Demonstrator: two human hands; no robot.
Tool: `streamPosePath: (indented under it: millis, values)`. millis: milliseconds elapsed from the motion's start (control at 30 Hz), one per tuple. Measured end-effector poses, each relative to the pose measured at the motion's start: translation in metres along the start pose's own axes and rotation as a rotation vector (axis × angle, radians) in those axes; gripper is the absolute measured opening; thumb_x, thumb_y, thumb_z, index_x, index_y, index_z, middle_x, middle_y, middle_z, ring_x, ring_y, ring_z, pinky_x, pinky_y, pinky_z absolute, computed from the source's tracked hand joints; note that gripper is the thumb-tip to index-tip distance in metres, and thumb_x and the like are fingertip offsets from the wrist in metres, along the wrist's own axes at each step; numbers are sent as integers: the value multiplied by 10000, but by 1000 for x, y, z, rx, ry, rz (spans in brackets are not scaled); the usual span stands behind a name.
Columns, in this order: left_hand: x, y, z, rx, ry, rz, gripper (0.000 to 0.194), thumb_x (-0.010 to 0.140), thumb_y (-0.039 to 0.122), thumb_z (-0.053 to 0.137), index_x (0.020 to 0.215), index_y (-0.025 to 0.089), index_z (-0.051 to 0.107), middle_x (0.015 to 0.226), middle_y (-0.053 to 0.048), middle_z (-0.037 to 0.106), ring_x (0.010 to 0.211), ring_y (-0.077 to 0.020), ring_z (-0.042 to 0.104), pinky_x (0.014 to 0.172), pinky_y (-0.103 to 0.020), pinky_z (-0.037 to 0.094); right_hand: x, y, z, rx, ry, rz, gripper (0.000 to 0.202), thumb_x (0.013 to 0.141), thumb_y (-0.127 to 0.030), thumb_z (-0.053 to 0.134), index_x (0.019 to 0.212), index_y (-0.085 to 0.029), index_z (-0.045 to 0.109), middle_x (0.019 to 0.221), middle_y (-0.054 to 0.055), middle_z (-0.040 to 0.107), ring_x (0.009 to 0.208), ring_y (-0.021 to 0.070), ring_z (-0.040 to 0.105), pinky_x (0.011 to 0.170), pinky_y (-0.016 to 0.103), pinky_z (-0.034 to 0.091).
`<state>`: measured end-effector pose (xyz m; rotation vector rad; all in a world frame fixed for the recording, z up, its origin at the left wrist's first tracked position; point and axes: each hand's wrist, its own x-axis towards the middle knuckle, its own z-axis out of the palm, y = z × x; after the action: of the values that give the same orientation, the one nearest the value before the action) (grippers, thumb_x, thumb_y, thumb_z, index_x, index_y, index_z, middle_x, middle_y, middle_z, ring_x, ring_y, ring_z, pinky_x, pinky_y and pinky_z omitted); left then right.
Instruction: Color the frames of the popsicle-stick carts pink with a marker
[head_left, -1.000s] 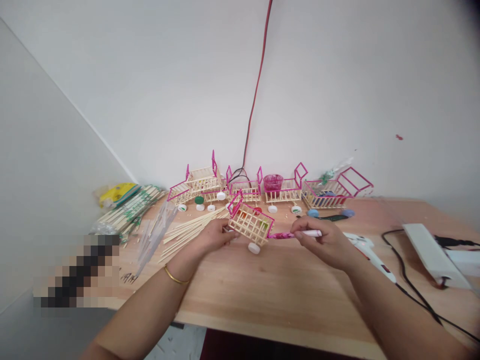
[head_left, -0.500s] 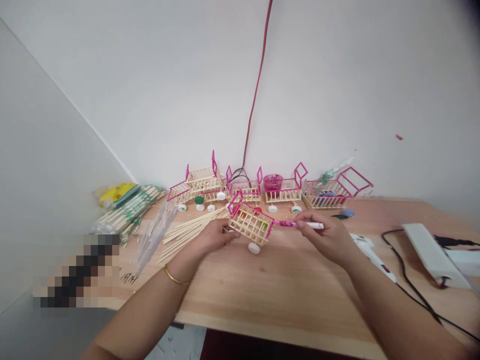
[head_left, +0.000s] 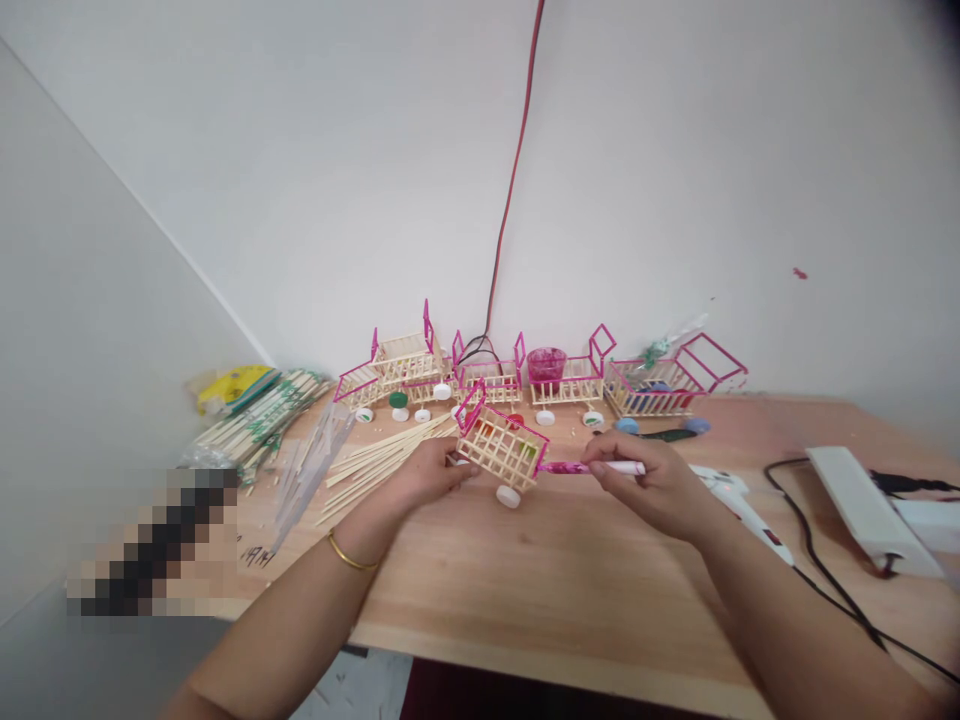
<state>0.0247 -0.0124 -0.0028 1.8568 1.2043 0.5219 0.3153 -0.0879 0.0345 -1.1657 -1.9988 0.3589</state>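
The boxy, pale cart [head_left: 501, 446] of matt wooden sticks has a round white wheel [head_left: 508, 497] of smooth plastic. The slim white pen [head_left: 626, 467] looks plastic; near the wood-grained tabletop's [head_left: 525, 590] right edge, the long white box [head_left: 862, 505] looks like matt plastic.

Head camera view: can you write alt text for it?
A left hand holds a tilted stick-built cart while the right hand holds a pink-smeared, pen-like tool at its edge. Behind, similar carts stand on a wooden table by the wall.
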Motion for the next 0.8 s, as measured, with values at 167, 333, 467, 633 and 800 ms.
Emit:
streamPosePath:
  millis: [167, 333, 467, 633, 800]
  values:
    - [0, 1, 0, 25, 15, 0, 347, 779, 422, 638, 972, 140, 701, 534, 40, 527, 505, -106, 455, 516, -214, 340, -1, 4, 2, -43, 38, 7, 186, 917, -337, 523, 828, -210, 624, 684, 10, 632, 566, 128, 545, 524, 240, 414]
    - [0, 0, 0, 50, 18, 8, 355, 786, 442, 634, 959, 139, 700, 537, 38, 537, 507, -110, 460, 530, -222, 339, 0, 10, 8, -150, 111, -34, 140, 921, -298, 520, 871, -214, 620, 708, 6, 645, 572, 129, 553, 547, 246, 415]
    - [-1, 0, -1, 58, 13, 8, 367, 786, 445, 635, 980, 140, 701, 528, 42, 531, 502, -110, 451, 536, -225, 339, -1, 11, 9, -176, 107, -63, 118, 925, -272, 511, 900, -221, 614, 769, 16, 671, 633, 141, 596, 589, 249, 433]
    - [0, -1, 0, 60, 25, 6, 374, 776, 435, 643, 991, 136, 705, 537, 38, 540, 513, -114, 459, 543, -227, 348, -3, 6, 8, -123, 63, -70, 121, 922, -274, 518, 872, -220, 614, 758, 16, 665, 630, 137, 594, 581, 245, 440]
    - [0, -1, 0, 52, 23, 11, 351, 777, 427, 639, 967, 139, 702, 529, 41, 527, 506, -110, 447, 530, -223, 343, -4, 0, 7, -89, 39, -115, 116, 907, -249, 521, 847, -220, 617, 759, 24, 675, 657, 144, 616, 604, 250, 462]
